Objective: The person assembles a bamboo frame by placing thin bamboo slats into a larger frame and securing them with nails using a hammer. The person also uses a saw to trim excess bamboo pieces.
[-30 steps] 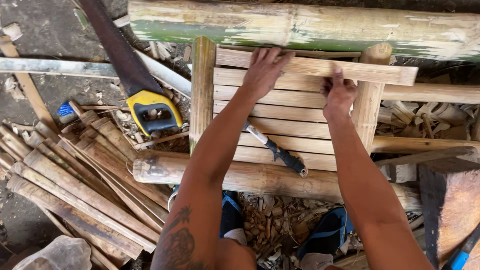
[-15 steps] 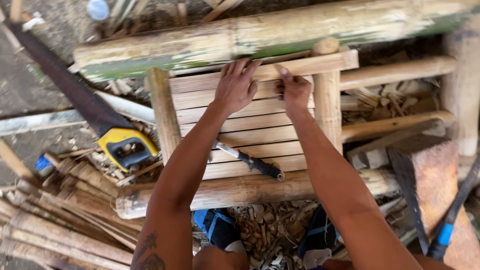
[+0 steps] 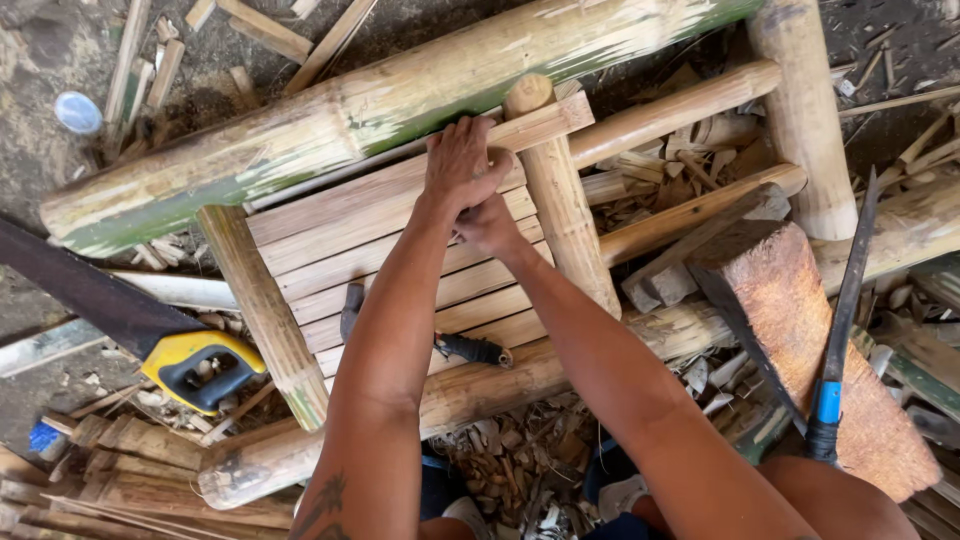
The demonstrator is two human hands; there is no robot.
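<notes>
My left hand [image 3: 462,160] lies flat, fingers spread, on the top slat [image 3: 400,185] of the bamboo frame [image 3: 265,310]. My right hand [image 3: 487,225] sits just beneath, partly covered; its grip cannot be judged. Handsaw [image 3: 150,335] lies left of the frame.

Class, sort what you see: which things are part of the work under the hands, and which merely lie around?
In the work:
left hand
right hand
bamboo slat panel
top slat
upright bamboo post

Lying about:
handsaw
hammer
blue-handled blade
rusty-red block
large bamboo pole
</notes>
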